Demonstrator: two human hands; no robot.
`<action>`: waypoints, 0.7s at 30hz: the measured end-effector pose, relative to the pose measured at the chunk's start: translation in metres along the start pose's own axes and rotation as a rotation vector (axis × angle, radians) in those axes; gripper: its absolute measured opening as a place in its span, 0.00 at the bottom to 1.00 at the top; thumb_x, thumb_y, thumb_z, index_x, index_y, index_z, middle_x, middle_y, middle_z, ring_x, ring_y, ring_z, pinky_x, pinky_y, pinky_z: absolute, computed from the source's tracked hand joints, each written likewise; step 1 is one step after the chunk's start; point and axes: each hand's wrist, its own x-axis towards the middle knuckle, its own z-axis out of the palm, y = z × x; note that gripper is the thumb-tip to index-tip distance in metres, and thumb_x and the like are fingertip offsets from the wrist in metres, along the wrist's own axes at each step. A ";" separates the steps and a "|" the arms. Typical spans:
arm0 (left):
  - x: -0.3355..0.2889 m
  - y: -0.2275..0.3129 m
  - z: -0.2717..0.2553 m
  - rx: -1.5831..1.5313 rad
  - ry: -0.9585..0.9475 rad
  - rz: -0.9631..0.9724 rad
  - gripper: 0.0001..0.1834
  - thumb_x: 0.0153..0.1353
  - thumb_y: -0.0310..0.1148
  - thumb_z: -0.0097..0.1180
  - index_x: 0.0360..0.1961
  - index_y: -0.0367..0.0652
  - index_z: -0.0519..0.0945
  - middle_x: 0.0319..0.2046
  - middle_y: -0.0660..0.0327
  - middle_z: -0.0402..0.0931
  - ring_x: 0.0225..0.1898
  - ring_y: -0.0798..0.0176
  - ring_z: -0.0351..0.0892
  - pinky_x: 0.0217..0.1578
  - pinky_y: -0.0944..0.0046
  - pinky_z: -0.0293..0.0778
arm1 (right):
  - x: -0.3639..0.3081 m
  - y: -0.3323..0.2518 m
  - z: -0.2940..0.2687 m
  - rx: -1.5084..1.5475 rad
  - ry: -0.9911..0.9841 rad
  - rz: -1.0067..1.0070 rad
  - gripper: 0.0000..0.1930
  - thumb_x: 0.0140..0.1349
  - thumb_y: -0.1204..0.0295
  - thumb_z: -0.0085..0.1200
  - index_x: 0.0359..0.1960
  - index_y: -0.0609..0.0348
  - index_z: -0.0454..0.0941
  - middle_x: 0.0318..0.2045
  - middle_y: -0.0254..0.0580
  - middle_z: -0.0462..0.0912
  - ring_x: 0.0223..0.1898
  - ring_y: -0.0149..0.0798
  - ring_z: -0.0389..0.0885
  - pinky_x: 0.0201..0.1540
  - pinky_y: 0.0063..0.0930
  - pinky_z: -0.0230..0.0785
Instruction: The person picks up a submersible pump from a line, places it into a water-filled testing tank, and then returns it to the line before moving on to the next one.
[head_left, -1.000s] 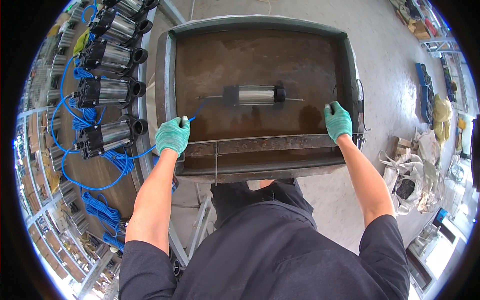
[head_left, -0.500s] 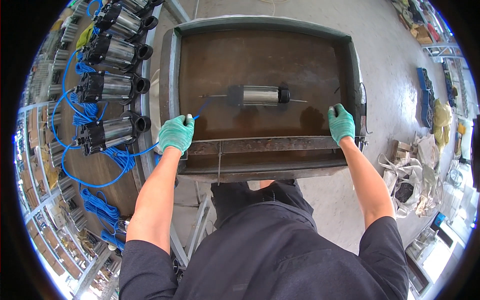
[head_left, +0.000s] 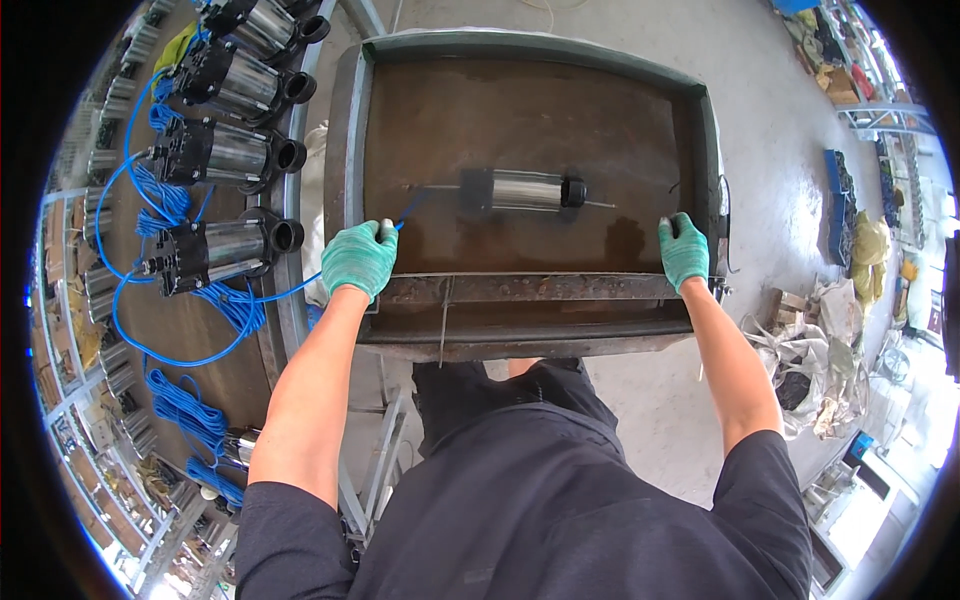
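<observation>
A shallow metal tank (head_left: 350, 150) of brownish water is in front of me. In the water lies a cylindrical pump (head_left: 527, 190), silver in the middle with black ends, on its side. My gloved left hand (head_left: 358, 261) is closed at the tank's near left corner, round a blue cable (head_left: 300, 294) that comes out on both sides of it and dips into the water toward the pump. My gloved right hand (head_left: 684, 250) is closed at the near right corner, by the end of a rusty crossbar (head_left: 530, 289); its curled fingers hide whatever they hold.
Several similar pumps (head_left: 215, 250) stand in a row on a bench at the left, with coiled blue cables (head_left: 185, 408) beside them. White sacks (head_left: 805, 350) and a blue crate (head_left: 838, 205) are on the floor at the right. A thin rod (head_left: 445, 320) crosses the tank's near edge.
The whole view has shifted slightly. My left hand has turned a little, and more of the cable shows beyond its thumb. The right hand and the pump keep their places at the tank.
</observation>
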 end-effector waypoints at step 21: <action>0.005 -0.016 0.009 -0.100 0.027 0.093 0.25 0.73 0.52 0.48 0.28 0.45 0.85 0.29 0.48 0.85 0.34 0.39 0.84 0.38 0.41 0.78 | 0.037 -0.171 0.057 -0.458 -0.462 -0.153 0.31 0.73 0.52 0.49 0.67 0.63 0.68 0.52 0.60 0.85 0.54 0.60 0.84 0.57 0.50 0.77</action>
